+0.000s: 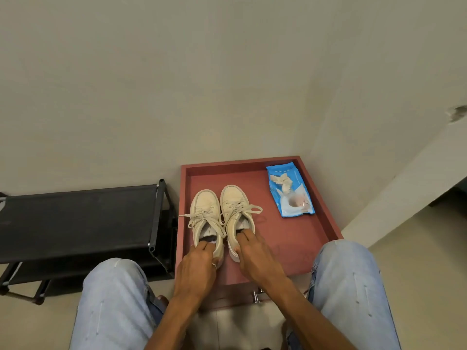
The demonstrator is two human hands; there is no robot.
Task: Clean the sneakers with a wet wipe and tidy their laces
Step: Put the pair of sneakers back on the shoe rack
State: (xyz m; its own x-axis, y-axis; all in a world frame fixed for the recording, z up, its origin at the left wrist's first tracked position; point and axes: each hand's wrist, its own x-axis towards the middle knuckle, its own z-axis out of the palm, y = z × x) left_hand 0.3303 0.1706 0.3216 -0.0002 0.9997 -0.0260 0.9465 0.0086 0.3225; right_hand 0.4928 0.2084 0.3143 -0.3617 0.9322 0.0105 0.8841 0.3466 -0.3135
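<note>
Two cream sneakers stand side by side, toes pointing away from me, on a red tray-like table top [298, 238]. My left hand [195, 270] grips the heel opening of the left sneaker [206, 213], fingers tucked inside. My right hand [257, 258] holds the heel of the right sneaker [233, 205] the same way. Both sets of laces are tied in loose bows, with loops spilling over the sides. A blue wet wipe pack [290, 190] lies at the table's far right, a crumpled used wipe [281, 181] resting on it.
A black shoe rack [78, 221] stands just left of the table. A wall runs close behind both. My knees in light jeans flank the table's near edge. A white ledge rises at the right.
</note>
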